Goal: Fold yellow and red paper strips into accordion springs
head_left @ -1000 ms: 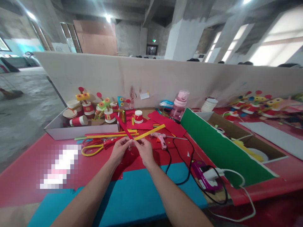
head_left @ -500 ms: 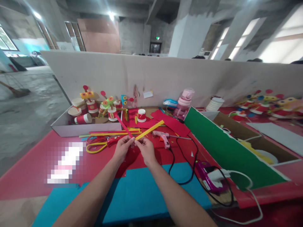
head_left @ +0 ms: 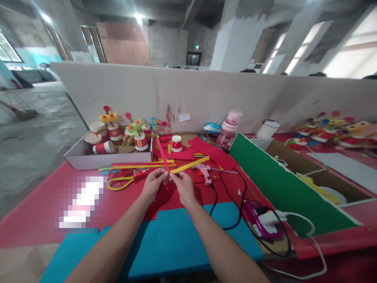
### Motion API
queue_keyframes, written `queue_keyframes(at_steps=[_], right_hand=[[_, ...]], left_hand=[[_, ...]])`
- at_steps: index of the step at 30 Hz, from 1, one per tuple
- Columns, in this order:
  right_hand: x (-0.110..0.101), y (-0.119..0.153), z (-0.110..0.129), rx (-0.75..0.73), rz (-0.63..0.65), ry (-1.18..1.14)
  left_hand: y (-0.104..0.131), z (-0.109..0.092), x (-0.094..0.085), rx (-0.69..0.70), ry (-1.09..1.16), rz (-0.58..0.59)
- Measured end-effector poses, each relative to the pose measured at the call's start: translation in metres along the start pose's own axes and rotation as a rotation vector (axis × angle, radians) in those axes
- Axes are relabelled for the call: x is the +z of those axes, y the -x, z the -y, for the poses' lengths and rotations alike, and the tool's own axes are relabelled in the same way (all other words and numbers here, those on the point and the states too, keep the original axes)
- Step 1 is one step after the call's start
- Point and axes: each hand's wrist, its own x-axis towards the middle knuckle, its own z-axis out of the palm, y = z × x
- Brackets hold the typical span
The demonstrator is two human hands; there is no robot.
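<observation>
Left hand (head_left: 154, 181) and right hand (head_left: 183, 184), close together, pinched a red strip (head_left: 162, 152) and a yellow strip (head_left: 192, 164) where their ends seemed to meet, over the bench (head_left: 120, 200), between its front and back edges. A slackened pinch could have skewed them; the nearby glue gun (head_left: 207, 177), if hot, might have marked the yellow strip.

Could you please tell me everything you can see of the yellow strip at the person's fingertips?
The yellow strip is narrow, flat and straight-edged, apparently paper or thin card. Its near end meets a pinkish-red strip at the pinched fingertips of the left hand and right hand, the two strips forming a V. It slants away to the right, its far end free, appearing just above the pink glue gun in the picture. The fingers hide whether the strips are joined.
</observation>
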Motion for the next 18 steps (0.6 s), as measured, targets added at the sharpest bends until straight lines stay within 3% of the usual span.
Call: queue_keyframes(at_steps=[10,18], right_hand=[[-0.0027,0.0021,-0.0013,-0.163,0.04,0.238],[0.0027,-0.003,-0.0042,0.095,-0.032,-0.253]], left_hand=[[-0.0016,0.0025,-0.0049,0.01,0.024,0.006],[0.0004,0.0006,-0.0001,-0.08,0.112,-0.007]])
